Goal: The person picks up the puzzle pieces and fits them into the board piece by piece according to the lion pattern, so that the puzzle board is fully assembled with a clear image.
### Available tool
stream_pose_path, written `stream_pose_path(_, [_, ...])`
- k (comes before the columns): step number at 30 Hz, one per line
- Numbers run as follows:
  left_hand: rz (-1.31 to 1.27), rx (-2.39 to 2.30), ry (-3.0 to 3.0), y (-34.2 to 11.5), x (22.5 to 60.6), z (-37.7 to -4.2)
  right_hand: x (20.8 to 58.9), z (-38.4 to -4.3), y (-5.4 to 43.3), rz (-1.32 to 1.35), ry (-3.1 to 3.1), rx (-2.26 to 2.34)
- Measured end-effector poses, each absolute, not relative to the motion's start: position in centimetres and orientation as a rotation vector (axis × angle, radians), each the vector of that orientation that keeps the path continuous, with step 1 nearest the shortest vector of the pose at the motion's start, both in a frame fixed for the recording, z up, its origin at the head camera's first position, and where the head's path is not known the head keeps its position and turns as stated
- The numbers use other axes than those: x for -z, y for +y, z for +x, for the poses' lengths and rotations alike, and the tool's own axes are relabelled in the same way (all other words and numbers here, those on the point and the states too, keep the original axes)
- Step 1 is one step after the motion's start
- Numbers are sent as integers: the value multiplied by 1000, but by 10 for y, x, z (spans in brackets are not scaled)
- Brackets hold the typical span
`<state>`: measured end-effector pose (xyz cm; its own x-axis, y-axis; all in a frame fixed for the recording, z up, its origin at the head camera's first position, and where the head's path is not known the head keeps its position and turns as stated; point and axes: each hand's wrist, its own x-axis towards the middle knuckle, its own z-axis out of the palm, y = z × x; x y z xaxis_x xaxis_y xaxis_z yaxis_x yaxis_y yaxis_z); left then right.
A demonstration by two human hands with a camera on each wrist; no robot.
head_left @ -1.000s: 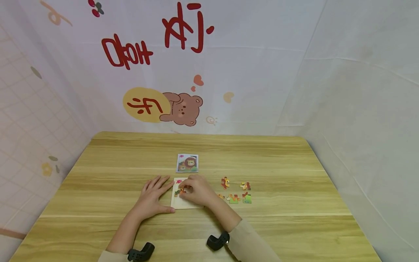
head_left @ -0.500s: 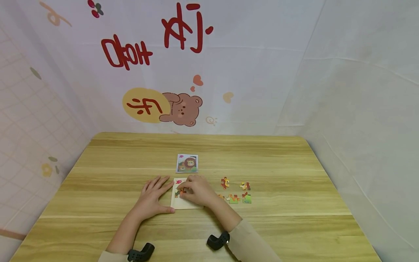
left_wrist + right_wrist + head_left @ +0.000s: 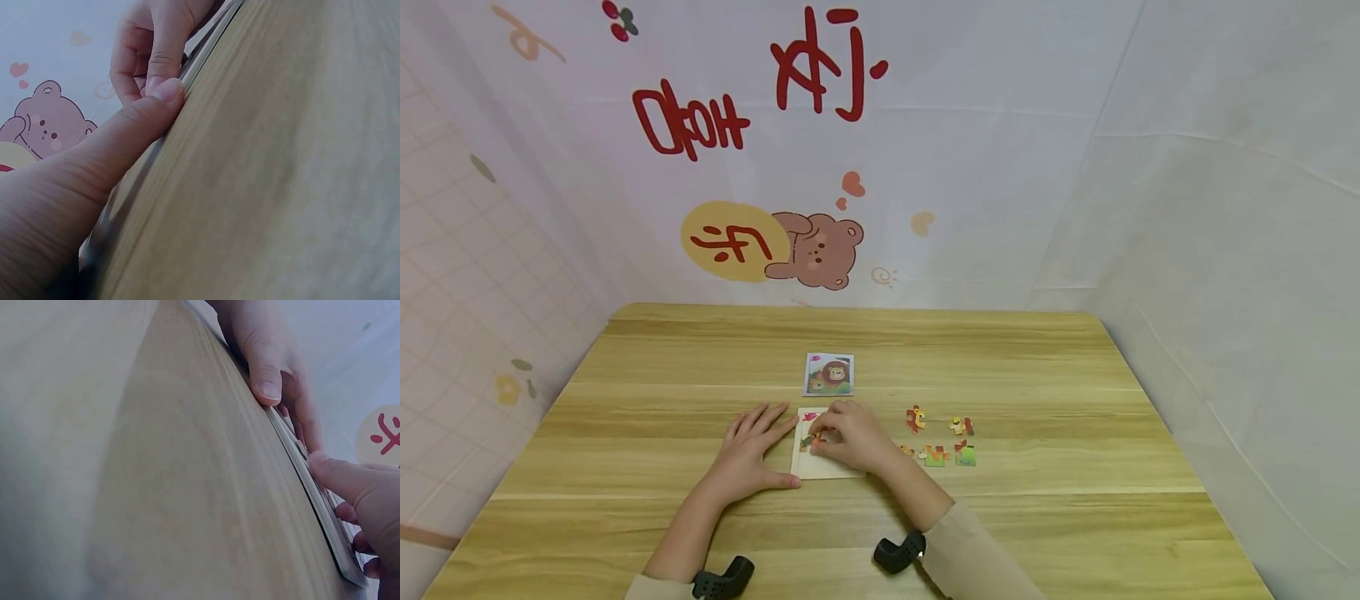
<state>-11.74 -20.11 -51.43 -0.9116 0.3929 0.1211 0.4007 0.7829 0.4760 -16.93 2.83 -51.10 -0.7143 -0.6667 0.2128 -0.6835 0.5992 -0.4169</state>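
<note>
A pale puzzle board (image 3: pixel 831 468) lies on the table with a pink-flower piece (image 3: pixel 809 417) at its upper left corner. My left hand (image 3: pixel 747 457) is spread on the table, fingers apart, with its thumb and index fingertip at the board's left edge. Over the board, my right hand (image 3: pixel 850 437) pinches a small green and orange puzzle piece (image 3: pixel 807 442) on its left side; the fingers hide part of that piece. Low across the table, the right wrist view shows the right thumb (image 3: pixel 340 475) close over the board's edge (image 3: pixel 322 515).
Several loose puzzle pieces lie to the right, among them a brown and yellow one (image 3: pixel 915 419) and a green one (image 3: pixel 966 454). Behind the board is a lion picture card (image 3: pixel 829 374). Fabric walls (image 3: pixel 985 167) surround the wooden table (image 3: pixel 1037 400).
The right fingertips shift very slightly on the piece. Both hands otherwise stay where they were at the board, and the loose pieces have not moved.
</note>
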Motion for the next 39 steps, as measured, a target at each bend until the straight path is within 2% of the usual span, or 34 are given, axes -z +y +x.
stream_pose_path(17, [-669,798,-2922,-202,516,-118,511,-170,28,1179,-2760,-742])
stream_pose_path(39, [-659,800,-2937,-200,514,-116,508,-169,32,1086,-2550,-1114])
